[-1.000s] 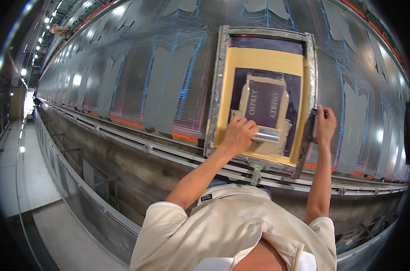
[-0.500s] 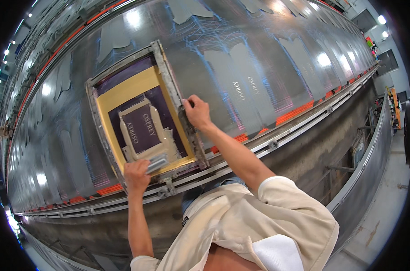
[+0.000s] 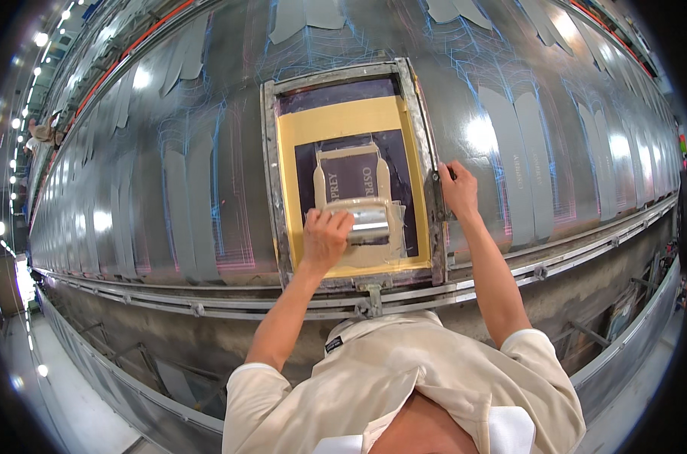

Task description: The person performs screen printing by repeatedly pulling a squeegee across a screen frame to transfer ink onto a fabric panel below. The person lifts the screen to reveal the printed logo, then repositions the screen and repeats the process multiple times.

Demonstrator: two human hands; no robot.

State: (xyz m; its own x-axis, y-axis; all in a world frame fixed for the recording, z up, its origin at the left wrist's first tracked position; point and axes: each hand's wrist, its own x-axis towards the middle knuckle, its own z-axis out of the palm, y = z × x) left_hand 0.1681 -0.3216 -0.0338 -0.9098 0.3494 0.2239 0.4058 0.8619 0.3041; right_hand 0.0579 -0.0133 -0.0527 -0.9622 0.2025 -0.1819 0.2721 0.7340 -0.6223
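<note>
A printing screen (image 3: 270,151) with a worn metal frame lies flat on a long dark table. Yellow banding (image 3: 336,119) surrounds its dark purple mesh (image 3: 347,181), which carries pale lettering and a ring of beige ink (image 3: 383,163). My left hand (image 3: 326,238) is closed round one end of a shiny metal squeegee (image 3: 370,218), which stands on the lower part of the mesh and covers some of the lettering. On the frame's right side, my right hand (image 3: 460,191) has its fingers curled at the edge beside a small dark knob (image 3: 436,175).
Grey cut fabric pieces (image 3: 188,216) lie in rows on the table (image 3: 241,129), edged with blue and pink lines. Lettering shows on a piece (image 3: 510,181) to the right. A metal rail (image 3: 305,297) runs along the near edge. Another person (image 3: 40,136) stands far left.
The squeegee has gone from the near end of the screen up onto the lettered mesh, with my left hand on it. My right hand stays at the frame's side. The view has turned.
</note>
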